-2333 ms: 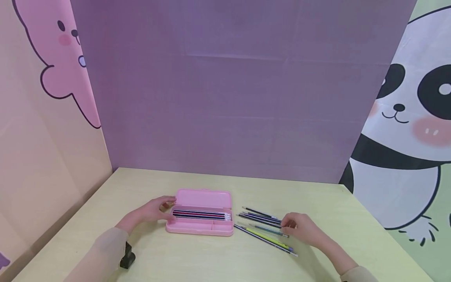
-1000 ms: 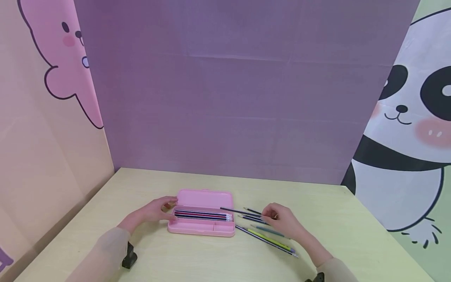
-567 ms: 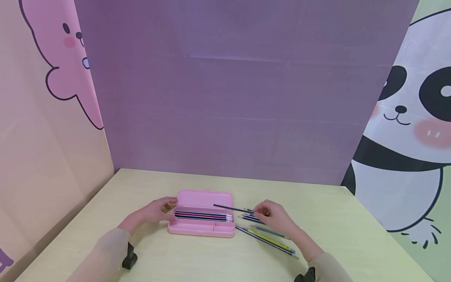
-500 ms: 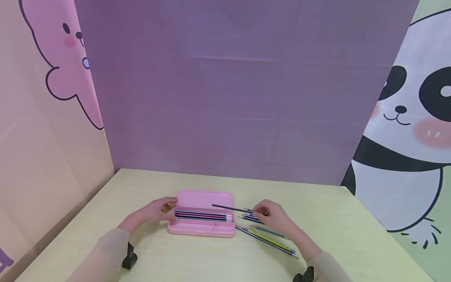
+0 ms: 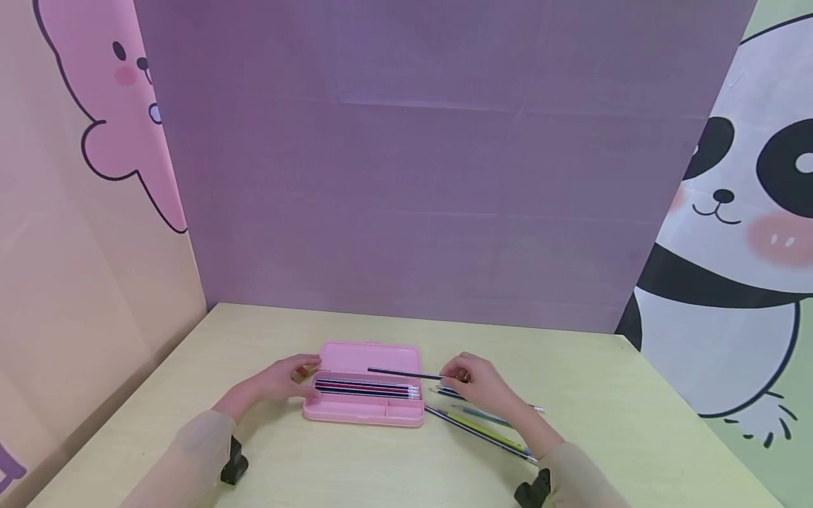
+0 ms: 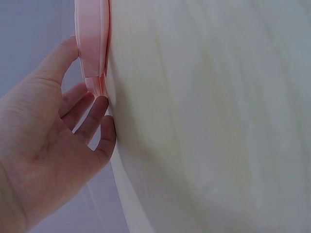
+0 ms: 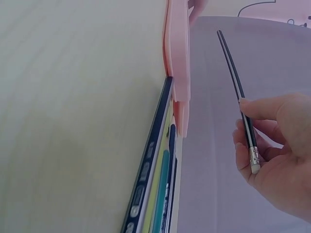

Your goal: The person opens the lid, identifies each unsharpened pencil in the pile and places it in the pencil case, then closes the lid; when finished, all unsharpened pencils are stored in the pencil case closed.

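Note:
My right hand point(image 5: 479, 384) pinches a dark striped pencil point(image 7: 234, 77) near its white eraser end, the fingers bent around it. The pencil points left, raised above the pink pencil case point(image 5: 343, 413), whose lid point(image 5: 368, 358) lies back. Several dark and red striped pencils point(image 5: 365, 388) lie side by side in the case's long compartment. At its left end, my left hand point(image 5: 276, 377) rests relaxed fingers and thumb against the case; in the left wrist view, the thumb point(image 6: 65, 53) touches its end wall.
Right of the case lie several loose dark pencils point(image 5: 449, 391), partly behind my right hand, a teal pencil point(image 5: 485, 416), a yellow-green one point(image 5: 489, 430) and a dark striped one point(image 5: 470, 427). A purple backdrop point(image 5: 413, 176) stands behind the table point(image 5: 267, 328).
My right hand has lifted a pencil from the loose ones and carried it left and upward, over the case. The left hand has stayed at the case's left end.

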`<state>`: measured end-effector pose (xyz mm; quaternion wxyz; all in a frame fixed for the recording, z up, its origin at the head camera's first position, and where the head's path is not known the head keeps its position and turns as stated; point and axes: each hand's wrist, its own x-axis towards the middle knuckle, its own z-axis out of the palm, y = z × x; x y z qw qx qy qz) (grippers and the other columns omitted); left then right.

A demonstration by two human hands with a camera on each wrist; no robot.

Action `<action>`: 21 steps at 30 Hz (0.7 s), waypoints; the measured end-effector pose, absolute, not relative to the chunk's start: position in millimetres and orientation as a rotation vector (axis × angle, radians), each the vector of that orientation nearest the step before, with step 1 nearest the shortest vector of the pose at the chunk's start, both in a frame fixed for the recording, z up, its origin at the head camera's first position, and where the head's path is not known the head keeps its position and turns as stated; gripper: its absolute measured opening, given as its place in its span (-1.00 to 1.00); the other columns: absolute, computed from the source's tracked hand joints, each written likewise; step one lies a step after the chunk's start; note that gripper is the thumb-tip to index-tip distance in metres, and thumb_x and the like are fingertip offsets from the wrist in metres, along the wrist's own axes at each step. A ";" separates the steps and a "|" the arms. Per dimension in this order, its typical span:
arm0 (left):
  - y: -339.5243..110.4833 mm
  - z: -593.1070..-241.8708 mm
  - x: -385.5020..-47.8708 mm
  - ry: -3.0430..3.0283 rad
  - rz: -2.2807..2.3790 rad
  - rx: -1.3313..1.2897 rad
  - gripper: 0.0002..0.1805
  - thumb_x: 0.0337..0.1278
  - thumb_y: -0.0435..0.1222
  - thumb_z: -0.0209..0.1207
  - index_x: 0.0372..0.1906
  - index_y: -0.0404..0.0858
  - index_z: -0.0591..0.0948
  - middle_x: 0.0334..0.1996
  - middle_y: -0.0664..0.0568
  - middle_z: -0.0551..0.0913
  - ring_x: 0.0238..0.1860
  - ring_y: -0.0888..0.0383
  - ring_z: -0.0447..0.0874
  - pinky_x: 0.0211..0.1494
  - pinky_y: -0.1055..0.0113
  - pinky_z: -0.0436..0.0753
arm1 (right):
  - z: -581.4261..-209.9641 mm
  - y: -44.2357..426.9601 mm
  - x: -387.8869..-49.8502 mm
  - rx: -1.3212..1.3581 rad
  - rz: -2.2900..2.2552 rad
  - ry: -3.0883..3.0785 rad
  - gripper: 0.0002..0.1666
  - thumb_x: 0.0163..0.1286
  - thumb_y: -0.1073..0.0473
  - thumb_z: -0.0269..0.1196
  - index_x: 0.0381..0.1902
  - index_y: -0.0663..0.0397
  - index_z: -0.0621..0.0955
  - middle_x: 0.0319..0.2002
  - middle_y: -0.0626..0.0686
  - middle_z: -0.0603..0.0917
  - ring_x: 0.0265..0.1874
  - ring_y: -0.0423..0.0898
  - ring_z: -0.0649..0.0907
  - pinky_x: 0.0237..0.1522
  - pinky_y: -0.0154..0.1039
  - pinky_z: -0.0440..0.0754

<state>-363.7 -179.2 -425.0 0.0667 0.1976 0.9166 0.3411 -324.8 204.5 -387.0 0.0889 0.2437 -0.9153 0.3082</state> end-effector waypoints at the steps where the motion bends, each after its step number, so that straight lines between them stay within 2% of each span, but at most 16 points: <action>1: -179.0 -424.4 -363.5 2.762 1.034 0.597 -0.16 -0.08 -0.07 0.37 0.34 -0.24 0.32 0.24 -0.14 0.42 0.12 -0.06 0.45 0.20 -0.01 0.48 | -386.5 202.7 -325.6 0.722 0.919 -2.728 -0.93 0.26 0.24 0.27 -0.28 0.03 0.64 -0.37 -0.10 0.58 -0.40 -0.23 0.50 -0.38 -0.42 0.53; 21: -179.1 -421.6 -360.7 2.762 1.031 0.607 -0.16 -0.06 -0.08 0.37 0.34 -0.27 0.31 0.24 -0.15 0.42 0.11 -0.06 0.45 0.19 -0.01 0.47 | -384.9 170.1 -333.9 0.820 0.958 -2.735 -0.92 0.25 0.31 0.25 -0.29 0.10 0.66 -0.41 -0.08 0.54 -0.43 -0.20 0.47 -0.42 -0.43 0.51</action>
